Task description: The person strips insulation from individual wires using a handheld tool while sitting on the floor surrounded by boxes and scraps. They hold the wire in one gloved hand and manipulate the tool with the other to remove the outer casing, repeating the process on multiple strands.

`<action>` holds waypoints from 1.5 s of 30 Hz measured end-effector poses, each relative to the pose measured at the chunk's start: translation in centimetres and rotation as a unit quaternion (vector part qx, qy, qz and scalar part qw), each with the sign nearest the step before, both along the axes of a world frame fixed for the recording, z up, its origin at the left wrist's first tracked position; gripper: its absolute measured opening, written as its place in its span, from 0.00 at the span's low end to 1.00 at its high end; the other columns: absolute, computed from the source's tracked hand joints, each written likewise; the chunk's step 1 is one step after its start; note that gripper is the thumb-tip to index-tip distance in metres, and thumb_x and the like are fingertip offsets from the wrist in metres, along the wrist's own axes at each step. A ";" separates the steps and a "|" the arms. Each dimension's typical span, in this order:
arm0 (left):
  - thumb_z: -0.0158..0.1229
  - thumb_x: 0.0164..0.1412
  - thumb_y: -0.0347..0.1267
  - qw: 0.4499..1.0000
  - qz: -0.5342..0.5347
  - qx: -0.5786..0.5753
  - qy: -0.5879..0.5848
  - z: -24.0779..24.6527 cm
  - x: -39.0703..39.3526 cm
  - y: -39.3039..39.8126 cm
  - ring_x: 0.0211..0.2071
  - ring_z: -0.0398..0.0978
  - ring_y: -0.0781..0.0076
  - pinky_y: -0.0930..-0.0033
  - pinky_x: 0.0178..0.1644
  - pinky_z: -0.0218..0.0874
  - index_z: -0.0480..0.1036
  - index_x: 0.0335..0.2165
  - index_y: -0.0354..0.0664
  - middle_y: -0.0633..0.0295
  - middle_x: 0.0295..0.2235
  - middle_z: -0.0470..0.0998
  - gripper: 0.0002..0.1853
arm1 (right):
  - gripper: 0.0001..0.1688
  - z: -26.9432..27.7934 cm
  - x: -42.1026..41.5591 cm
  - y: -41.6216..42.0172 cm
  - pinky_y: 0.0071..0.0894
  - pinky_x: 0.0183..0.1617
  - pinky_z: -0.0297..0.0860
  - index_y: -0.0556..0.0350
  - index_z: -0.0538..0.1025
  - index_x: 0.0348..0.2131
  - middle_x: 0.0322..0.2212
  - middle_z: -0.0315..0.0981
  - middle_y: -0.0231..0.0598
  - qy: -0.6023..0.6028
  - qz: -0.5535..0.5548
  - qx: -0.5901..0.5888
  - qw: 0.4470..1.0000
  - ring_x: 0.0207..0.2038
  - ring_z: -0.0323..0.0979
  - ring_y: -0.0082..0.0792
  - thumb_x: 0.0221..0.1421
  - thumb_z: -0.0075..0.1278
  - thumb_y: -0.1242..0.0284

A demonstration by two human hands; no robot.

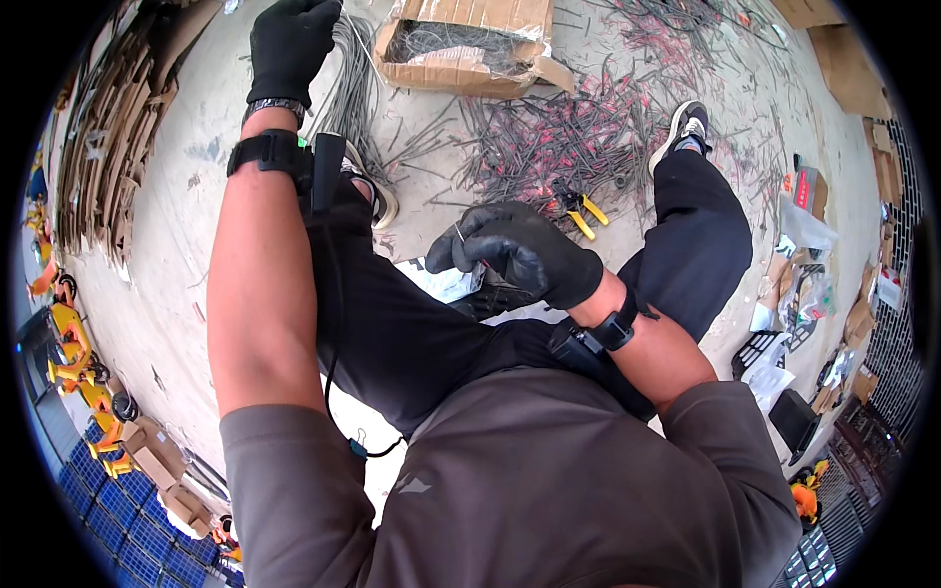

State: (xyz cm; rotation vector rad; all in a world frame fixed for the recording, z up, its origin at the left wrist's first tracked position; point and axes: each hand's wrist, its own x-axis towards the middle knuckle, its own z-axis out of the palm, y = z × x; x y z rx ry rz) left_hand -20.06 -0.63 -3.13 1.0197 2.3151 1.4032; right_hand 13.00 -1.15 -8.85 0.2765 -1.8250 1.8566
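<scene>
My left hand (292, 55), in a black glove, is at the top edge with its fingers curled. Its fingertips are hidden, and a thin pale wire (362, 40) runs down beside the fist. Below and right of that hand, a bundle of long grey cables (349, 92) lies on the floor. My right hand (526, 253), also gloved, is between my knees, pinching a thin wire (459, 233) whose short end sticks up from the fingers. Wire strippers with yellow handles (587, 215) rest beyond it, against a pile of short grey and red cable pieces (566, 136).
An open cardboard box (456, 77) with tangled wire stands ahead. Flattened cardboard (114, 140) is stacked at the left. Plastic bags (809, 224) and packaging lie along the right, and yellow machines (70, 334) line the far left. My shoes (680, 132) flank the cable pile.
</scene>
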 end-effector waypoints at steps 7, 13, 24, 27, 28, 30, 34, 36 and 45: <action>0.62 0.53 0.37 0.989 -0.027 -0.052 0.135 -0.7 -1.2 0.3 0.24 0.76 0.77 0.73 0.32 0.67 0.82 0.34 0.42 0.64 0.25 0.82 0.12 | 0.13 0.7 0.3 -1.1 0.39 0.37 0.72 0.57 0.71 0.29 0.27 0.76 0.42 -0.008 -0.002 -0.108 0.994 0.33 0.79 0.44 0.53 0.53 0.65; 0.59 0.53 0.41 0.961 0.002 -0.074 0.267 -1.1 -2.2 0.2 0.35 0.80 0.62 0.65 0.41 0.69 0.82 0.34 0.47 0.60 0.31 0.82 0.13 | 0.12 -0.2 1.1 -1.0 0.36 0.35 0.73 0.57 0.71 0.26 0.25 0.75 0.41 -0.084 0.010 -0.144 0.986 0.34 0.80 0.43 0.44 0.62 0.75; 0.59 0.53 0.43 0.942 0.042 -0.088 0.322 -0.9 -2.8 -0.5 0.35 0.80 0.61 0.66 0.41 0.69 0.82 0.33 0.49 0.60 0.31 0.82 0.14 | 0.13 3.3 0.8 -1.1 0.57 0.51 0.70 0.64 0.70 0.19 0.19 0.65 0.42 -0.095 0.020 -0.259 0.961 0.36 0.77 0.47 0.56 0.44 0.78; 0.60 0.53 0.42 0.949 0.060 -0.054 0.305 -0.7 -2.6 -0.4 0.35 0.81 0.63 0.68 0.41 0.69 0.83 0.33 0.49 0.60 0.31 0.83 0.12 | 0.15 3.6 0.8 -1.2 0.58 0.49 0.71 0.63 0.69 0.18 0.18 0.63 0.41 -0.072 0.026 -0.275 0.958 0.35 0.77 0.45 0.57 0.44 0.77; 0.61 0.53 0.41 0.950 0.064 -0.039 0.304 -0.7 -2.6 -0.6 0.35 0.81 0.64 0.68 0.41 0.69 0.83 0.33 0.50 0.61 0.31 0.83 0.12 | 0.15 3.5 0.7 -1.2 0.58 0.49 0.71 0.63 0.69 0.18 0.18 0.63 0.41 -0.086 0.035 -0.293 0.952 0.34 0.77 0.45 0.58 0.44 0.77; 0.62 0.52 0.41 0.953 0.069 -0.036 0.294 -0.8 -2.8 -0.7 0.34 0.81 0.66 0.69 0.40 0.69 0.83 0.33 0.49 0.61 0.31 0.83 0.12 | 0.16 3.3 0.9 -1.2 0.57 0.49 0.71 0.63 0.69 0.17 0.18 0.64 0.41 -0.118 0.047 -0.324 0.938 0.34 0.77 0.44 0.57 0.44 0.76; 0.64 0.51 0.40 0.960 0.084 -0.007 0.266 -0.9 -3.0 -0.6 0.33 0.81 0.68 0.70 0.40 0.69 0.83 0.33 0.48 0.61 0.30 0.83 0.12 | 0.15 3.1 1.1 -1.5 0.54 0.50 0.70 0.61 0.69 0.16 0.18 0.67 0.43 -0.153 0.060 -0.379 0.911 0.33 0.76 0.44 0.54 0.43 0.76; 0.64 0.50 0.40 0.963 0.095 -0.008 0.252 -0.9 -3.0 -0.6 0.32 0.81 0.69 0.70 0.40 0.69 0.83 0.33 0.48 0.61 0.29 0.83 0.12 | 0.14 3.4 1.1 -1.5 0.52 0.51 0.69 0.61 0.70 0.15 0.17 0.68 0.44 -0.141 0.056 -0.378 0.913 0.32 0.76 0.45 0.51 0.42 0.77; 0.64 0.51 0.39 0.940 0.102 -0.004 0.325 -1.0 -4.3 -1.0 0.33 0.82 0.68 0.70 0.40 0.70 0.83 0.32 0.49 0.61 0.30 0.83 0.11 | 0.31 1.1 1.3 -1.8 0.47 0.41 0.73 0.63 0.70 0.27 0.25 0.71 0.47 -0.021 0.074 -0.288 0.954 0.31 0.78 0.46 0.63 0.44 0.50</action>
